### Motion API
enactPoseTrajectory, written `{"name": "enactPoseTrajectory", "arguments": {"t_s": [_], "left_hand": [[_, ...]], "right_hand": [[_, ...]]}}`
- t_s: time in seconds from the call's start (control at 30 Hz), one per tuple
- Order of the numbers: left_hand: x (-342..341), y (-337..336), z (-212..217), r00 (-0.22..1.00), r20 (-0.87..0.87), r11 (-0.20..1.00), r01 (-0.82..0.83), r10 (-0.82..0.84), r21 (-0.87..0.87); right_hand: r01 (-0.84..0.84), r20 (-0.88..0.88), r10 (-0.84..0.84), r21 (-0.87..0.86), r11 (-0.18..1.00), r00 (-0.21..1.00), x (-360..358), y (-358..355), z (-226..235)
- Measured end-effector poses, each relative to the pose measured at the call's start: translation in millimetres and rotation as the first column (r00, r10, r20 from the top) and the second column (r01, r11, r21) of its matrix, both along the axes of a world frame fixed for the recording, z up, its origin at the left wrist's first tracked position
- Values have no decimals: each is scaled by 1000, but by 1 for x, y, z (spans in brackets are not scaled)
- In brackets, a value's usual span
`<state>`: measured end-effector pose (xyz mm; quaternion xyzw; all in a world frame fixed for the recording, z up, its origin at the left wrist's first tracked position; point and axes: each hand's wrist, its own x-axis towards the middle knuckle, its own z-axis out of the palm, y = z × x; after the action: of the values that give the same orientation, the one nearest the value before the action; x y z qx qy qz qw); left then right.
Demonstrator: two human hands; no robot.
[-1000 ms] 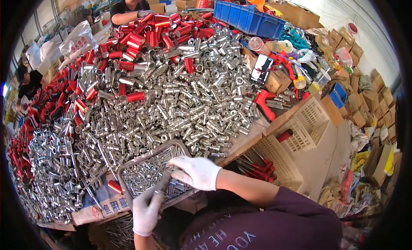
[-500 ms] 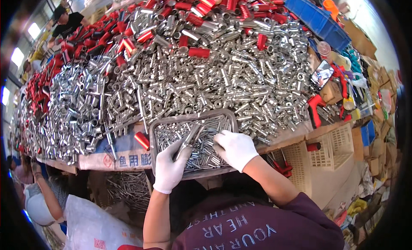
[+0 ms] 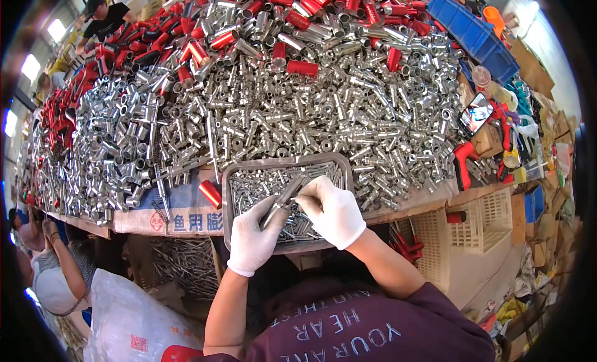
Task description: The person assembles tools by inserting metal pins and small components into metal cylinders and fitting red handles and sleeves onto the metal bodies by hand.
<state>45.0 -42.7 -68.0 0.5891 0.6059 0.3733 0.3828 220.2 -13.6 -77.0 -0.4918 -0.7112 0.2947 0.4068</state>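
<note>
My white-gloved left hand is closed around a slim silver metal part, which is tilted up and away over the tray. My gloved right hand is beside the part's near side, thumb and fingers pinched together. A small light-coloured tip shows at the pinch, too small to name. Below both hands lies a dark shallow tray filled with small screws and pins. Behind it spreads a big heap of shiny metal fittings.
Red tubes top the heap. One red tube lies left of the tray. At right are a blue bin, a phone and a cream crate. A white sack and a co-worker's arm are at lower left.
My right hand has risen from the screws in the tray to the metal part, its fingers now pinched. My left hand still holds the part. The whole view has shifted slightly.
</note>
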Motion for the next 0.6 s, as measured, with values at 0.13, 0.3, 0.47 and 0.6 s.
{"name": "enactPoseTrajectory", "arguments": {"t_s": [0.13,0.3,0.47,0.6], "left_hand": [[0,-1,-2,1000,-16,1000,2,-2,-8],[3,-3,4,1000,-11,1000,-8,8,20],[7,-8,15,999,43,999,8,-7,-34],[15,-10,19,1000,-3,999,31,-31,-39]], "right_hand": [[-14,200,-23,180,984,979,-2,1,-1],[-99,337,-14,317,943,942,-1,0,3],[-92,346,29,167,982,938,7,2,16],[-101,423,-26,275,956,906,18,7,12]]}}
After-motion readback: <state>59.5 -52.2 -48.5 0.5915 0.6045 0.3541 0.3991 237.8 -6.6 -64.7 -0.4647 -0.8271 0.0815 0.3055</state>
